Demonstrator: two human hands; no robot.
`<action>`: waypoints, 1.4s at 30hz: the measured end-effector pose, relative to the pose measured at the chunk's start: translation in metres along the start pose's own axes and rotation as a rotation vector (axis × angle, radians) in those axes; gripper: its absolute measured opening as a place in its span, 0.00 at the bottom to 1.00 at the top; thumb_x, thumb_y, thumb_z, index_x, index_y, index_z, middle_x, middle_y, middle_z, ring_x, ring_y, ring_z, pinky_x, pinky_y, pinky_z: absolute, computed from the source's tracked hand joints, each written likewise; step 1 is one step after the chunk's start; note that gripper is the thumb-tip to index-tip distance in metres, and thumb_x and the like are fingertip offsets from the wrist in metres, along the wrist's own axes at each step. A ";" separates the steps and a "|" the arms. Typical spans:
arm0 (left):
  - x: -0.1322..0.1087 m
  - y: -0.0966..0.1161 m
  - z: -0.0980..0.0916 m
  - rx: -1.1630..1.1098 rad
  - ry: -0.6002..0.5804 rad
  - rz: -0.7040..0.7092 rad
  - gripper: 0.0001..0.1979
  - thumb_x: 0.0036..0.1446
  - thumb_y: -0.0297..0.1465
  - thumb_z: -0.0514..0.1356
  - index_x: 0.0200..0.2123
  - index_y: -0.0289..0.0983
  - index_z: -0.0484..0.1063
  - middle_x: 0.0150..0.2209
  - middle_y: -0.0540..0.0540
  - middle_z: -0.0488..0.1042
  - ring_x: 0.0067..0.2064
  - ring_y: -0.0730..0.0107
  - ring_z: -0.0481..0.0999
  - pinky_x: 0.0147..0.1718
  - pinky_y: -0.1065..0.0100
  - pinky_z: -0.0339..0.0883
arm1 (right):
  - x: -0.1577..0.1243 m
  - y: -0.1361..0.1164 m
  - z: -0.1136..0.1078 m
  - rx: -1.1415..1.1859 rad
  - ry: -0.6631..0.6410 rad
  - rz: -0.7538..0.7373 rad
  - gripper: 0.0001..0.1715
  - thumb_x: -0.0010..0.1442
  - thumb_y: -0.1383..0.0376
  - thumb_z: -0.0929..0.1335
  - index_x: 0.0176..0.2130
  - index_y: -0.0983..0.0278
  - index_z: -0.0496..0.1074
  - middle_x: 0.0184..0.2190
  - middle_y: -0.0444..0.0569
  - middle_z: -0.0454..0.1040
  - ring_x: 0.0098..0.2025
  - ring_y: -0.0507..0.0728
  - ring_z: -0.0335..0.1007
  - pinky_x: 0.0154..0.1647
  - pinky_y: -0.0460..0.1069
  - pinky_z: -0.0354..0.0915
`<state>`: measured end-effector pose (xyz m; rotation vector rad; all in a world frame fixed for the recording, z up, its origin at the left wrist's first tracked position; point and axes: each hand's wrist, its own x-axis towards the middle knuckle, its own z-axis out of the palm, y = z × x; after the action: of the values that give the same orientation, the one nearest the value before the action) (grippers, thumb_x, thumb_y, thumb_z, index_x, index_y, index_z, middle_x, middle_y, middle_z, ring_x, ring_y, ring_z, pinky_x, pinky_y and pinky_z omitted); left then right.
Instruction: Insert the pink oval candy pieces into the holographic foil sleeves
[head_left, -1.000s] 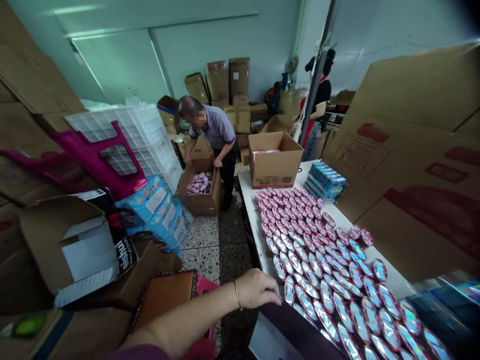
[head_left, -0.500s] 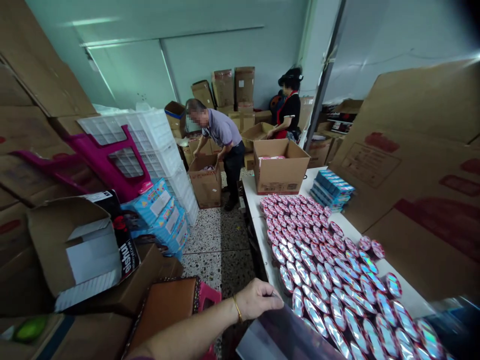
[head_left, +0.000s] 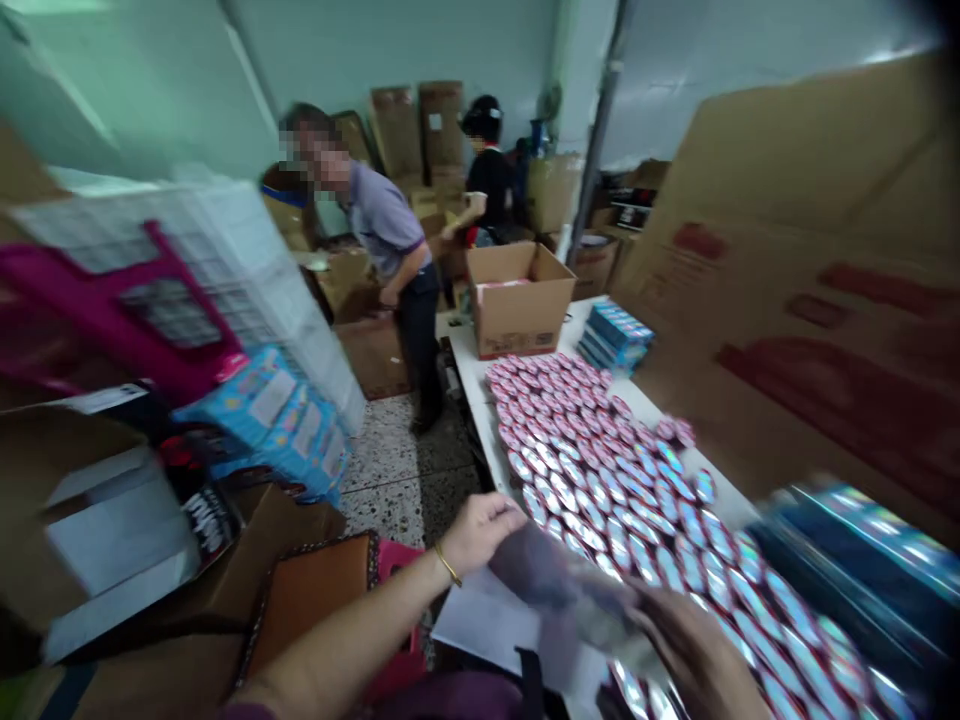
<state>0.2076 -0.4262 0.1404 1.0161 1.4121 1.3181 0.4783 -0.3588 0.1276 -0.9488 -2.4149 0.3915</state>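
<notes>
My left hand (head_left: 484,535), a gold bracelet at its wrist, is closed in a pinch on the edge of a dark, thin plastic sheet or bag (head_left: 529,565). Its exact kind is unclear. My right hand (head_left: 694,640) is at the other end of that plastic, smeared by motion, so its grip cannot be made out. A pale sheet (head_left: 487,615) lies below the plastic. Beside both hands, rows of small cups with shiny lids and red rims (head_left: 600,490) cover much of the white table (head_left: 476,400).
An open carton (head_left: 517,315) stands at the table's far end, near stacked blue boxes (head_left: 615,335). More plastic-wrapped blue packs (head_left: 862,570) are at right. A brown-seated stool (head_left: 307,600), cartons and white crates (head_left: 247,260) crowd the left. Two people work ahead.
The view has swung right and forward. My right hand has come into sight at the plastic, while my left hand still pinches it. The nearer person has straightened slightly beside a carton.
</notes>
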 end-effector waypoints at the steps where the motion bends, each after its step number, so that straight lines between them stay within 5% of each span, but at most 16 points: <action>1: 0.004 0.001 0.003 -0.012 -0.002 -0.003 0.16 0.48 0.41 0.57 0.26 0.31 0.69 0.20 0.52 0.64 0.23 0.81 0.60 0.23 0.76 0.54 | 0.006 -0.005 -0.001 -0.015 0.029 -0.021 0.16 0.56 0.54 0.62 0.39 0.57 0.72 0.33 0.48 0.75 0.35 0.57 0.71 0.35 0.49 0.68; 7: 0.022 0.004 0.022 0.086 -0.071 0.017 0.18 0.51 0.43 0.54 0.29 0.32 0.68 0.21 0.52 0.65 0.22 0.79 0.62 0.23 0.74 0.56 | 0.019 -0.014 -0.013 0.082 0.039 0.053 0.13 0.59 0.62 0.61 0.42 0.61 0.70 0.31 0.49 0.72 0.34 0.53 0.69 0.34 0.47 0.65; 11: 0.014 0.022 0.047 0.560 -0.015 0.382 0.16 0.53 0.41 0.53 0.39 0.36 0.69 0.34 0.45 0.73 0.36 0.68 0.69 0.38 0.66 0.60 | 0.005 -0.013 -0.013 0.133 0.123 0.153 0.09 0.58 0.65 0.62 0.33 0.62 0.72 0.27 0.46 0.72 0.30 0.51 0.68 0.31 0.44 0.63; 15: -0.001 0.030 0.089 0.968 -0.302 0.680 0.16 0.54 0.36 0.54 0.46 0.38 0.67 0.39 0.44 0.74 0.42 0.63 0.69 0.46 0.60 0.54 | -0.010 -0.023 -0.003 0.046 0.187 0.123 0.12 0.59 0.67 0.60 0.33 0.62 0.72 0.24 0.46 0.71 0.28 0.51 0.66 0.29 0.44 0.61; 19: 0.009 0.019 0.119 1.030 -0.520 0.613 0.11 0.58 0.31 0.50 0.37 0.39 0.71 0.34 0.48 0.75 0.38 0.68 0.70 0.41 0.64 0.54 | -0.039 -0.012 -0.001 -0.057 0.236 0.112 0.14 0.59 0.67 0.60 0.43 0.61 0.69 0.34 0.50 0.73 0.38 0.54 0.66 0.40 0.49 0.62; 26: 0.049 0.004 0.136 1.112 -0.555 0.533 0.11 0.57 0.34 0.51 0.31 0.39 0.72 0.30 0.49 0.75 0.35 0.70 0.70 0.38 0.67 0.53 | -0.091 0.043 -0.014 -0.091 0.309 0.345 0.16 0.56 0.61 0.64 0.45 0.61 0.68 0.37 0.50 0.71 0.40 0.56 0.65 0.40 0.52 0.61; 37: 0.076 0.007 0.160 1.115 -0.657 0.629 0.13 0.58 0.33 0.48 0.30 0.37 0.71 0.29 0.47 0.74 0.34 0.69 0.70 0.37 0.66 0.54 | -0.066 0.033 -0.005 -0.468 0.248 0.225 0.20 0.59 0.68 0.60 0.52 0.62 0.64 0.44 0.52 0.70 0.44 0.58 0.62 0.44 0.55 0.59; 42: 0.084 0.023 0.147 1.056 -0.704 0.639 0.15 0.55 0.36 0.50 0.25 0.37 0.72 0.25 0.46 0.73 0.29 0.70 0.70 0.32 0.68 0.58 | -0.065 0.031 0.008 -0.462 0.334 0.123 0.21 0.58 0.68 0.57 0.48 0.61 0.68 0.43 0.56 0.70 0.44 0.62 0.66 0.42 0.57 0.64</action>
<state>0.3308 -0.3085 0.1561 2.4846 1.2019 0.3672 0.5318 -0.3827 0.0843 -1.2473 -2.1773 -0.2818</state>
